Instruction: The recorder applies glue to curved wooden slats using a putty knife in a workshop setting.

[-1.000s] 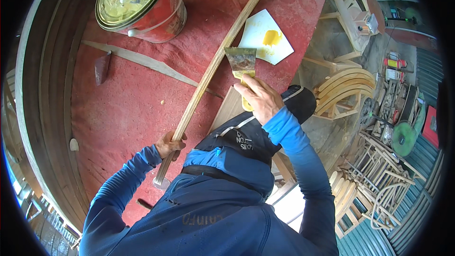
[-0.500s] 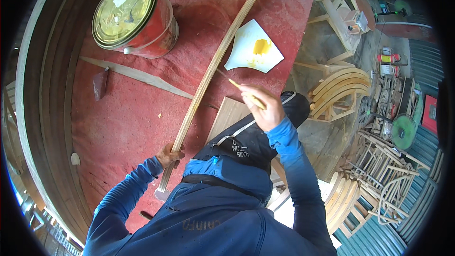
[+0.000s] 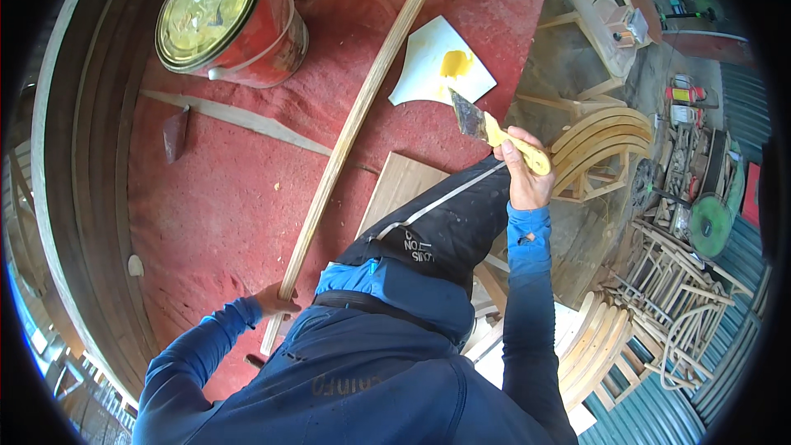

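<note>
In my right hand (image 3: 531, 173) is a putty knife with a yellow handle (image 3: 527, 154); my fingers are closed round it. Its dark, smeared blade (image 3: 470, 118) points up and left, with pale filler at the tip, close to the lower edge of a white board (image 3: 420, 66). A patch of yellow paste (image 3: 456, 63) lies on that board. My left hand (image 3: 276, 301) grips a long, narrow wooden strip (image 3: 350, 136) near its lower end. The strip runs diagonally away from me over the red surface, left of the white board.
A red bucket with a stained lid (image 3: 210, 12) stands at the far left. A thin wooden piece (image 3: 239, 118) and a small dark wedge-shaped piece (image 3: 175, 133) lie below it. Curved dark boards (image 3: 82, 148) line the left side. Curved wooden parts (image 3: 601, 144) are stacked at the right.
My right hand has moved right and turned, so the knife's broad blade now shows below the white board. The strip and my left hand have shifted slightly toward me and left.
</note>
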The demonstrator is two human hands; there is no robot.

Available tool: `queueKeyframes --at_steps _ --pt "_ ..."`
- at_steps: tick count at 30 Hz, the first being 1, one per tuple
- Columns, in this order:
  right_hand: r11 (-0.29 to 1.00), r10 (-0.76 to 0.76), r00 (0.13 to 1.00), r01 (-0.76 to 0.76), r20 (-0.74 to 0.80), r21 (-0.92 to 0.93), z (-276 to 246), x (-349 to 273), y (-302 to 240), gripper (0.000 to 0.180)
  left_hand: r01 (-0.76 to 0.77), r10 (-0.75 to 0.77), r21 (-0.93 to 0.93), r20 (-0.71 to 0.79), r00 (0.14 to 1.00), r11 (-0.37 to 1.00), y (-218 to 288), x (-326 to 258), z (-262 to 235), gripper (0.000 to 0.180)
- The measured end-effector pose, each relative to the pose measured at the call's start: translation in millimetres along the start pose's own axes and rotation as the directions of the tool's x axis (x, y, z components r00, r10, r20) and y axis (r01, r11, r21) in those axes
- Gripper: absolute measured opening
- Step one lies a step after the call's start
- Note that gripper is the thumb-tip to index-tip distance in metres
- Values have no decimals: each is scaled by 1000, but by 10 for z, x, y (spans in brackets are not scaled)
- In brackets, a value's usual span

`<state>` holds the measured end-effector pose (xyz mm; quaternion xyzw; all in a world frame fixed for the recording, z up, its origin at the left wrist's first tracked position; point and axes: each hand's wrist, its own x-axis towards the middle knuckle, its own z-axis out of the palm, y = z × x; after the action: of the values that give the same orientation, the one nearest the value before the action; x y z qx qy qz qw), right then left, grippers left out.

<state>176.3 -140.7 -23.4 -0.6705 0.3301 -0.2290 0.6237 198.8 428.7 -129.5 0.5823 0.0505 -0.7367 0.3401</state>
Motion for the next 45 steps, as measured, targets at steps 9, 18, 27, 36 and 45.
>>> queueKeyframes --at_steps 9,18,27,36,45 --pt "999 16 999 -15 38 -38 39 -15 33 28 32 -18 88 -156 988 996 -120 101 63 41" --pt "999 6 1000 -5 25 -43 -100 12 78 27 88 -66 123 -169 983 989 -87 104 52 38" --pt "1000 2 1000 -2 6 -12 -118 85 126 26 80 -63 117 -147 987 990 -42 114 41 37" --pt "1000 16 1000 -15 24 -23 -54 68 77 26 65 -47 119 -152 987 991 -117 165 50 38" --pt "1000 -8 1000 8 25 -6 -11 -1 -7 26 9 7 95 -171 985 995 -174 214 77 38"
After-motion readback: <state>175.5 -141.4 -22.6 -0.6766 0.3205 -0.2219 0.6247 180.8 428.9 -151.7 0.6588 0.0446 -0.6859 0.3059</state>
